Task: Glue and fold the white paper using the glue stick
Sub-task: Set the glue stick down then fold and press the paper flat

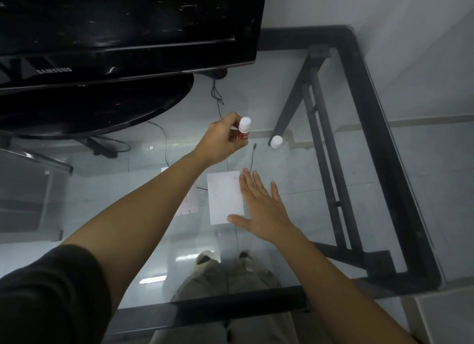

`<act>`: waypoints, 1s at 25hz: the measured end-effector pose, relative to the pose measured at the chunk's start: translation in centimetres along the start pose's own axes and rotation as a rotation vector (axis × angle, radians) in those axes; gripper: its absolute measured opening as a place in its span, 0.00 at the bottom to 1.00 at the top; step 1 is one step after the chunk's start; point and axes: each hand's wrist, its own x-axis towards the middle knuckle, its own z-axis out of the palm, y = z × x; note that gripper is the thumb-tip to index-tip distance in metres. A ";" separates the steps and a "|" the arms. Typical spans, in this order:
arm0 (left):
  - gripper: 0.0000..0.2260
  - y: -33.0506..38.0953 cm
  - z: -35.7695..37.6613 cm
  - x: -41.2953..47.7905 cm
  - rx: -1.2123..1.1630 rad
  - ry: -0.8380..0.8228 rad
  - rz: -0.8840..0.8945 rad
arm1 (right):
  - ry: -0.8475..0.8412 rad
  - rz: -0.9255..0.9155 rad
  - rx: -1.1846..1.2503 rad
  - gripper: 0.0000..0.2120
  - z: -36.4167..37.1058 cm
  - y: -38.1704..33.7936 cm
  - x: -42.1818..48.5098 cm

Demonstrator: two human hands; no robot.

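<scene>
A white sheet of paper [224, 197] lies flat on the glass table top [320, 189], upright in portrait. My right hand [261, 207] rests flat with fingers spread along the paper's right edge, thumb touching its lower right corner. Above and beyond the paper, my left hand [223, 141] holds a red and white glue stick [243, 129] upright in its fingertips. A small white cap [276, 141] stands alone on the glass to the right of the glue stick.
A black Samsung monitor [128, 28] on an oval stand [89, 107] fills the far left. The table's black metal frame [379, 143] runs along the right and near edges. Cables [218, 97] trail behind the monitor. Another paper [188, 200] shows under my left arm.
</scene>
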 end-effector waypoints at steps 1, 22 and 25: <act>0.19 0.1 0.0 -0.1 -0.012 -0.009 -0.007 | -0.001 0.001 0.000 0.44 0.0 0.0 0.0; 0.12 -2.1 -1.1 -9.7 0.050 -0.050 -0.218 | 0.064 0.032 0.115 0.45 0.4 -0.1 -0.1; 0.15 -1.7 -2.1 -10.2 -0.219 -0.031 -0.332 | 0.163 0.066 0.403 0.38 0.7 -1.1 -0.7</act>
